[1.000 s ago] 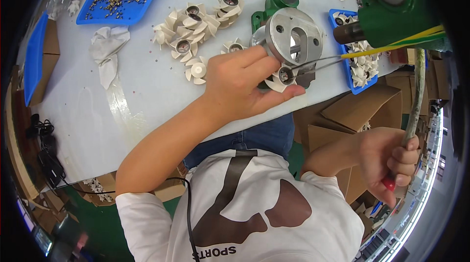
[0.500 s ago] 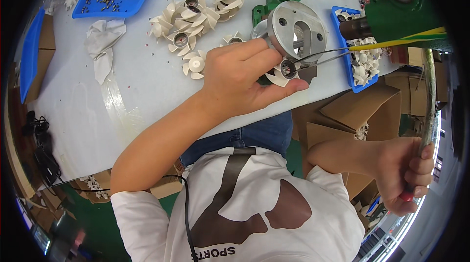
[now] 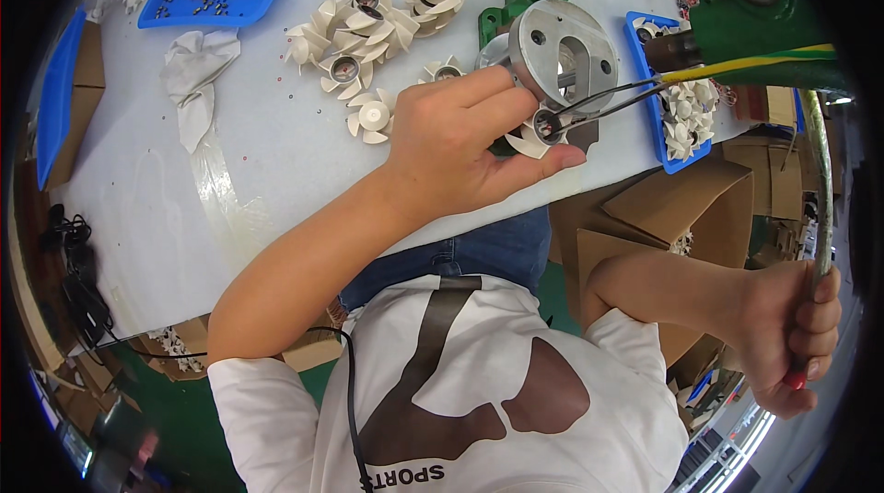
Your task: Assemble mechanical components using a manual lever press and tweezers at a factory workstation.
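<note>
My left hand [image 3: 460, 129] reaches in beside the round steel plate [image 3: 543, 60] of a green hand press [image 3: 773, 42]. Its fingers and thumb are closed around a cream fan impeller [image 3: 525, 139]. A slender two-pronged tool like tweezers [image 3: 617, 92], with a yellow and green handle, meets the impeller's dark hub; what supports its far end cannot be made out. On the right, my right hand [image 3: 787, 336] is wrapped around the press's long metal lever [image 3: 820, 189], with a bit of red showing at its lower end.
Several loose impellers [image 3: 368, 28] cluster beyond my left hand. A blue tray [image 3: 244, 19] of small brass-coloured parts lies far left, near a crumpled white cloth [image 3: 193, 79]. Another blue tray [image 3: 677, 163] with impellers sits behind the press head. Cardboard boxes [image 3: 635, 263] stand below the table edge.
My right hand and the lever have swung outward to the right and slightly down. My left hand stays at the impeller, the tool tips still at its hub.
</note>
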{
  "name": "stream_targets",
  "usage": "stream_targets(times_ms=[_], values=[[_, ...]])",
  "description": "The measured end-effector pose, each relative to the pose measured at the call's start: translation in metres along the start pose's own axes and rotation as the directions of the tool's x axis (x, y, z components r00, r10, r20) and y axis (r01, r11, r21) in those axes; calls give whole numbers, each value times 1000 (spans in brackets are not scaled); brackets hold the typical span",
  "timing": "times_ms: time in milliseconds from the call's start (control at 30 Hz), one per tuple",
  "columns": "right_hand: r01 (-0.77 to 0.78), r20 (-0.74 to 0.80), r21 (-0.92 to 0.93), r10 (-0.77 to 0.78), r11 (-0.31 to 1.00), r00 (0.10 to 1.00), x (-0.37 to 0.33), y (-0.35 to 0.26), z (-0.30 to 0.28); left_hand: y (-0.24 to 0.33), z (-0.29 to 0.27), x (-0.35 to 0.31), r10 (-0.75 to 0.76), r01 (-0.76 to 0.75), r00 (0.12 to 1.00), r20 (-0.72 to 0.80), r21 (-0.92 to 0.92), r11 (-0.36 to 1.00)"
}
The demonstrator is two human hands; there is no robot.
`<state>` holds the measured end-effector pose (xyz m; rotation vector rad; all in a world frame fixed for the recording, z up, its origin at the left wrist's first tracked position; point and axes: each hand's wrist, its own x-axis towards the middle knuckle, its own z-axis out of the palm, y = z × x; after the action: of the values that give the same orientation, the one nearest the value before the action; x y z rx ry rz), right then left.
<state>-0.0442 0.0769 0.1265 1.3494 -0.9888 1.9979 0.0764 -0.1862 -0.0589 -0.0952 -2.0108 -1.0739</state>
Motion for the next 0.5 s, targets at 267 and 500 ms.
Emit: stream_targets(times_ms=[267,500], values=[[7,-39,-66,-9,998,999,7,-1,9,1,1,0,-9,9,1000,7,-12,1000],[20,-21,-123,-22,992,1000,19,-4,6,-1,0,0,-6,6,1000,4,-18,1000]])
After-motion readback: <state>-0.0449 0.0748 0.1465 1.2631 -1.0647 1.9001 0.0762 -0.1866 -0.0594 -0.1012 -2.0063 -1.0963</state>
